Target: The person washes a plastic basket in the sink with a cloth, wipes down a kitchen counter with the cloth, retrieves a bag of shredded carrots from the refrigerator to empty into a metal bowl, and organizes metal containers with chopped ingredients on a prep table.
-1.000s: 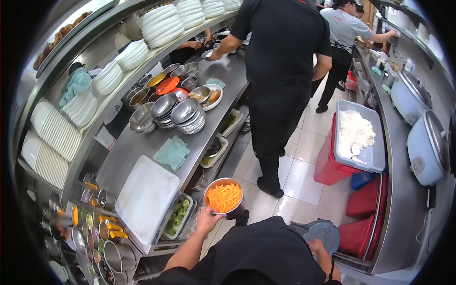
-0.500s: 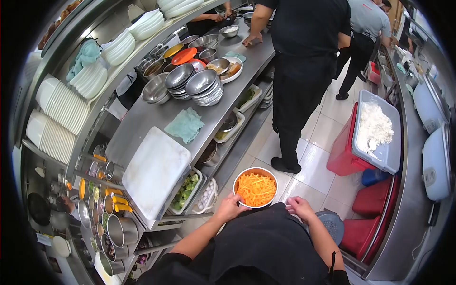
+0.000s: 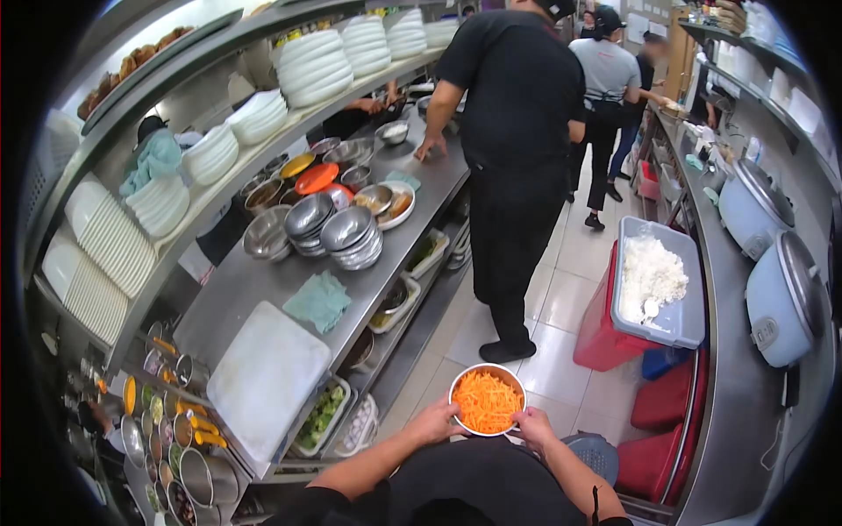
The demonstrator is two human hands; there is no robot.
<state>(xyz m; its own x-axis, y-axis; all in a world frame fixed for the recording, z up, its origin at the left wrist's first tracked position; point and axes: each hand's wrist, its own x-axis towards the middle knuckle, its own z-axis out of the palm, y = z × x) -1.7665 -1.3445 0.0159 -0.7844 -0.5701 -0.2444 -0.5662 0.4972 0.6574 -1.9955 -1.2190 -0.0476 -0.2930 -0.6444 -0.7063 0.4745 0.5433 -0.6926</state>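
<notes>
A round metal bowl full of shredded carrot is held in front of my black apron. On its left side my left hand grips the rim, thumb over the edge and fingers beneath. At the right side my right hand pinches the rim too. The undersides of the bowl and of both hands' fingers are hidden. To the left of the bowl is a white cutting board on the steel counter.
A co-worker in black stands ahead in the aisle, one hand on the counter. Stacked metal bowls and a teal cloth lie there. On the right, a tub of rice sits on a red bin, near rice cookers.
My right hand has come in from beside the bowl and taken hold of its rim. The bowl is now between both hands. The view has tilted up, showing more of the aisle ahead.
</notes>
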